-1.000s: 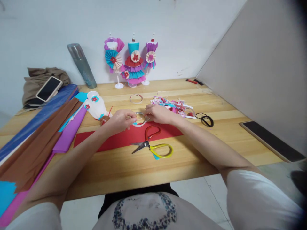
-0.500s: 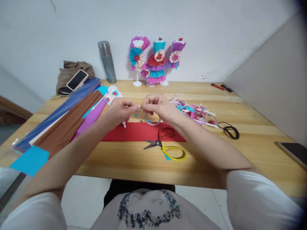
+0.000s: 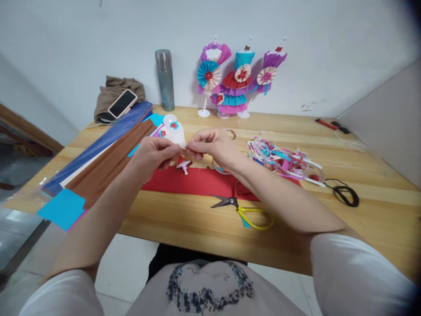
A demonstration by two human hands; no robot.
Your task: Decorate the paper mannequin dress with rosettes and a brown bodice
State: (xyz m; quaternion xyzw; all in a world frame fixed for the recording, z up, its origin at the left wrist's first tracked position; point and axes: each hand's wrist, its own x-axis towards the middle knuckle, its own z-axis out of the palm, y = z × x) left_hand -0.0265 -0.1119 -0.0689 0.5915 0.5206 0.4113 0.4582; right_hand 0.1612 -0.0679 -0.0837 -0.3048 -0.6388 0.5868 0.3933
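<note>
My left hand is closed in a pinch above the table, its fingertips close to those of my right hand, also pinched. Whatever they hold between them is too small to make out. Just behind the fingers lies a white piece bearing small red flowers on blue. Under the left fingers shows a small white-tipped stand top, mostly hidden. A red paper strip stretches below both hands. Scissors with one yellow handle and one red handle lie partly on it. A tape roll sits partly behind my right wrist.
Three small dress forms in crepe-paper outfits stand by the wall, right of a flask. Folded brown paper and a phone lie left. Paper scraps and a black cord lie right.
The view has turned left, so the table things sit further right. My hands have come slightly left across the table, still pinched together; the thin pale bit between them no longer shows clearly.
</note>
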